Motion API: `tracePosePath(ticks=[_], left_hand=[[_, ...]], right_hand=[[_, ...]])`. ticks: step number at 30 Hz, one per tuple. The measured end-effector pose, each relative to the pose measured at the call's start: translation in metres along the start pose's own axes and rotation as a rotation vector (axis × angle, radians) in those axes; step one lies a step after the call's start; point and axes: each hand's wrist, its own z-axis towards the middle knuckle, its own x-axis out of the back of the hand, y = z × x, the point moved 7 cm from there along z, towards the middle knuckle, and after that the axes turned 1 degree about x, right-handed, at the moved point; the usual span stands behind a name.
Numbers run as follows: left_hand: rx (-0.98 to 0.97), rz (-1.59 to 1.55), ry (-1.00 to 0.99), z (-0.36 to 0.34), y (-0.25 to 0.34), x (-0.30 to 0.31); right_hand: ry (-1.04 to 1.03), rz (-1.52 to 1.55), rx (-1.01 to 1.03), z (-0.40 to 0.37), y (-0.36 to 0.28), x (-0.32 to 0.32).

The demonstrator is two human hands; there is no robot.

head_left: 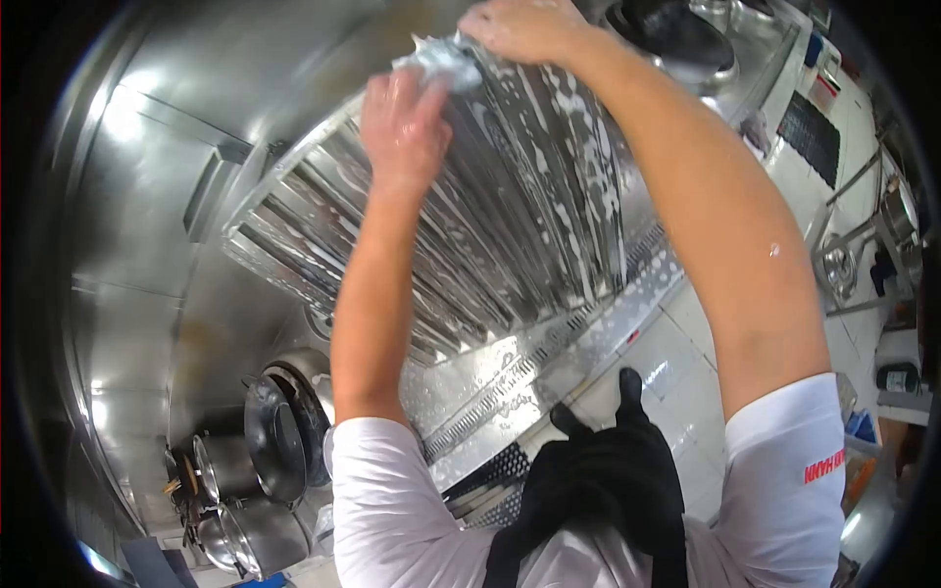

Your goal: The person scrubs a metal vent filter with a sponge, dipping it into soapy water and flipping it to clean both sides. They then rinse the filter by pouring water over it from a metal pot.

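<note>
A soapy stainless-steel baffle filter (480, 186) with long ridges lies tilted on a metal work surface in front of me, streaked with white suds. My left hand (405, 127) is over its upper left part, fingers curled against a wet, pale bluish-white cloth (446, 65). At the filter's far edge is my right hand (524, 29), its fingers bent over the rim beside the cloth. The tips of the right fingers are partly cut off by the top of the view.
Several steel pots (263, 537) and dark pans (274, 441) stand at the lower left. A black wok (676, 39) sits at the upper right. A slotted drain strip (510, 377) runs along the near edge, with tiled floor (676, 392) beyond it.
</note>
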Motion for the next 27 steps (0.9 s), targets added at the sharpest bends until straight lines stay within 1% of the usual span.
tracePosePath(ticks=[1,2,3,4,5,6,7,8,9,10,11,12,13,14,15,16,17,18,19,20,21,22,23,24,26,27], left_hand=[[-0.008,-0.011,0.012,-0.004,0.004,-0.007],[-0.006,-0.029,0.001,-0.021,0.016,-0.012],[0.033,-0.044,-0.066,-0.053,0.032,-0.024],[0.07,-0.063,-0.126,-0.089,0.051,-0.04],[0.073,-0.089,-0.216,-0.137,0.085,-0.061],[-0.02,0.126,-0.271,-0.193,0.13,-0.085],[-0.066,0.001,-0.489,-0.244,0.171,-0.095],[-0.029,-0.266,-0.57,-0.312,0.207,-0.109],[0.049,-0.426,-0.891,-0.357,0.241,-0.125],[0.081,-0.473,-0.807,-0.371,0.259,-0.118],[0.116,-0.517,-0.721,-0.365,0.263,-0.11],[0.115,-0.506,-0.704,-0.36,0.257,-0.115],[0.167,-0.597,-0.753,-0.352,0.25,-0.108],[0.211,-0.677,-0.791,-0.346,0.238,-0.107],[0.324,-0.643,-0.522,-0.321,0.209,-0.101],[0.343,-0.61,-0.347,-0.274,0.173,-0.088],[0.375,-0.582,-0.19,-0.208,0.133,-0.059],[0.393,-0.59,-0.089,-0.142,0.105,-0.036],[0.105,-0.35,-0.01,-0.064,0.093,-0.004],[0.038,-0.196,-0.017,-0.017,0.079,0.006],[-0.029,-0.06,-0.024,0.024,0.071,0.01],[-0.044,-0.021,-0.066,0.048,0.062,0.0],[-0.009,-0.019,-0.153,0.056,0.054,-0.018],[-0.002,-0.026,-0.16,0.04,0.06,-0.026],[0.051,-0.159,-0.091,-0.019,0.081,-0.062],[0.067,-0.173,-0.185,-0.069,0.108,-0.088]], right_hand=[[-0.022,0.008,-0.013,-0.003,-0.001,-0.001],[-0.021,0.002,0.033,-0.002,-0.004,0.001],[-0.015,-0.014,0.076,-0.001,-0.003,0.003],[-0.027,-0.026,0.057,0.0,0.003,0.002],[0.004,-0.031,0.05,-0.001,0.002,-0.002],[0.048,-0.037,0.049,0.001,-0.001,-0.004],[0.039,0.023,-0.002,0.005,0.004,-0.008],[0.048,0.018,-0.008,0.005,0.005,-0.007],[0.02,-0.014,0.013,0.003,0.003,-0.006],[-0.01,-0.046,0.041,0.003,0.001,-0.004],[-0.002,-0.053,0.048,0.003,0.001,0.0],[-0.08,-0.041,0.055,0.003,0.002,0.002],[-0.16,-0.015,0.07,0.002,-0.001,0.002],[-0.134,-0.02,0.087,0.004,-0.002,0.004],[-0.211,0.117,-0.047,0.008,0.015,0.002],[-0.299,0.266,-0.188,0.008,0.033,-0.002],[-0.509,0.309,-0.261,0.014,0.043,-0.011],[-0.509,0.31,-0.256,0.015,0.044,-0.012],[-0.516,0.317,-0.31,0.014,0.048,-0.015],[-0.533,0.325,-0.367,0.012,0.052,-0.017],[-0.538,0.32,-0.371,0.007,0.052,-0.012],[-0.459,0.292,-0.188,0.007,0.041,-0.001],[-0.383,0.271,-0.004,0.004,0.027,0.006],[-0.394,0.276,-0.005,0.003,0.022,0.007],[-0.546,0.125,0.018,0.002,0.018,0.0],[-0.443,0.2,-0.043,0.002,0.022,0.001]])
